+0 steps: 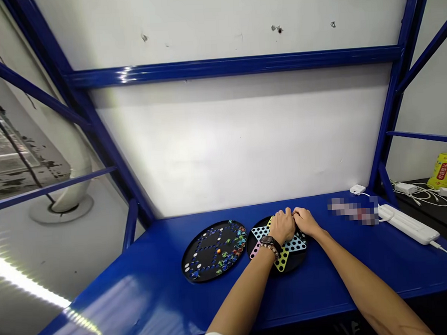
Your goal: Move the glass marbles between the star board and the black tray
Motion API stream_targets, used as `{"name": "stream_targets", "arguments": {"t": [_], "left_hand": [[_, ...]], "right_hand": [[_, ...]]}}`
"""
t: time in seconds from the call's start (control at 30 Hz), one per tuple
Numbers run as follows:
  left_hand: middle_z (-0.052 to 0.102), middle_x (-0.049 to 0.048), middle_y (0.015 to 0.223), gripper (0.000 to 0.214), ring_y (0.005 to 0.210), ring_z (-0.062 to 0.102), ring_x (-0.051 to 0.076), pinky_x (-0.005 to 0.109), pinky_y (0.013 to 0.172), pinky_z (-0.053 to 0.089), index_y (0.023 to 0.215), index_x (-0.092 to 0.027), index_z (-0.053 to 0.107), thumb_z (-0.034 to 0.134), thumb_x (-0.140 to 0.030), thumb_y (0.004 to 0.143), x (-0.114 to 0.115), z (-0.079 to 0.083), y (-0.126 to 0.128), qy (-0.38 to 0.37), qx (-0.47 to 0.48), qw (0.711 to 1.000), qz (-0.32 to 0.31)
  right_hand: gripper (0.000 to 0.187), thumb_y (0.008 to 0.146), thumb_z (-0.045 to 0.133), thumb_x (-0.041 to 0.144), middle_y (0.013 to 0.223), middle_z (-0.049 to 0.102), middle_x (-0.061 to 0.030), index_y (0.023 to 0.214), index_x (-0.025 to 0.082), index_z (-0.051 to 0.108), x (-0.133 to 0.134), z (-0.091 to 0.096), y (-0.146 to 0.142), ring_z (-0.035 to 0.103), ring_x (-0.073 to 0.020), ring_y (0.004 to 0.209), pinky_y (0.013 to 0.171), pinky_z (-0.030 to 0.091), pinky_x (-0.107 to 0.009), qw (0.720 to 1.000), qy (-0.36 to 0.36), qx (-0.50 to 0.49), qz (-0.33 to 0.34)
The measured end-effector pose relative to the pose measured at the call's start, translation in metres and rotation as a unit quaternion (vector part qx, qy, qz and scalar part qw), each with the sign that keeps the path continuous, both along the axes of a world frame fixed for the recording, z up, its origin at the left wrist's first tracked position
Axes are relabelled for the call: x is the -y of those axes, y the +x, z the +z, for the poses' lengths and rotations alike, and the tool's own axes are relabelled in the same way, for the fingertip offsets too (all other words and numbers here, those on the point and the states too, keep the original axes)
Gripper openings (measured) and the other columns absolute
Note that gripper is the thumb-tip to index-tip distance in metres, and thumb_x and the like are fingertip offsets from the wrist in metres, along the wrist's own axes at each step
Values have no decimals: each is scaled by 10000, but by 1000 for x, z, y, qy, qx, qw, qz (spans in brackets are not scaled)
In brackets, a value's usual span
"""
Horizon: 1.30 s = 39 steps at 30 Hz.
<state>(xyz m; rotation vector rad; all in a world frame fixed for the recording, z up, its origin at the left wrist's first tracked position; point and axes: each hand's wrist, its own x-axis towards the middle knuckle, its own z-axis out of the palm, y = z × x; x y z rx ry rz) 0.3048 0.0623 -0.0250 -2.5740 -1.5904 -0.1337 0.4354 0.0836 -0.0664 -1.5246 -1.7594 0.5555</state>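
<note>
The person is holding both bare hands over the star board (283, 261), a round black tray with a star-shaped field in pale blue, yellow and pink, dotted with dark holes. It is lying on the blue table (140, 287), a little right of the middle and near the white wall. The left hand (282, 226) is resting knuckles up on the upper middle of the star with its fingers curled under. The right hand (305, 220) is pressing in just beside it at the board's far right edge, so that the two hands are touching. Both are curling loosely, and whether either one is pinching something underneath cannot be told, since the fingertips are hiding below the knuckles. The left wrist is wearing a dark wristwatch (269, 240) with a bead bracelet (271, 249) just below it, and a white sleeve is showing at the bottom edge. Just beside the star board, on its left, a second round tray (198, 254) is lying flat, holding marbles (228, 254) of many colours scattered across its holes. Well apart on the right, a white power strip (408, 223) is lying along the table's far corner. A small white charger (357, 189) is sitting near it, and a yellow bottle (445, 168) is standing on the neighbouring dark surface.
</note>
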Motion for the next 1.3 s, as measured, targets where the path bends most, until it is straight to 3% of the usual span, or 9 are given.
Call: {"name": "stream_targets", "arguments": {"t": [0.47,0.67,1.1,1.3], "left_hand": [[687,175,950,230,917,701,275,344,758,524,1141,-113,421,418,-123,911,4,15,7,-46,-19,999,5],[693,189,971,332,944,703,292,355,770,539,1164,-106,411,537,-151,860,-1,17,7,-63,-27,998,2],[702,184,1006,230,944,708,282,365,777,540,1155,-108,430,403,-192,943,-15,20,-5,-107,-35,993,-18],[691,205,1031,256,974,697,301,397,806,538,1180,-93,441,407,-149,932,-11,21,-3,-101,-43,994,-11]], "right_hand": [[204,846,386,142,753,640,-37,689,205,501,1,0,1,561,-158,724,651,339,-242,1000,-6,11,1],[198,847,389,143,723,618,-23,688,206,489,3,2,-1,544,-152,700,639,333,-237,1000,-7,14,-1],[247,865,373,148,740,646,-19,683,200,533,0,3,-1,557,-145,717,654,348,-221,1000,4,-3,13],[257,858,374,151,703,626,-17,679,201,551,1,4,-1,547,-150,693,643,343,-229,1000,-3,2,11]]}}
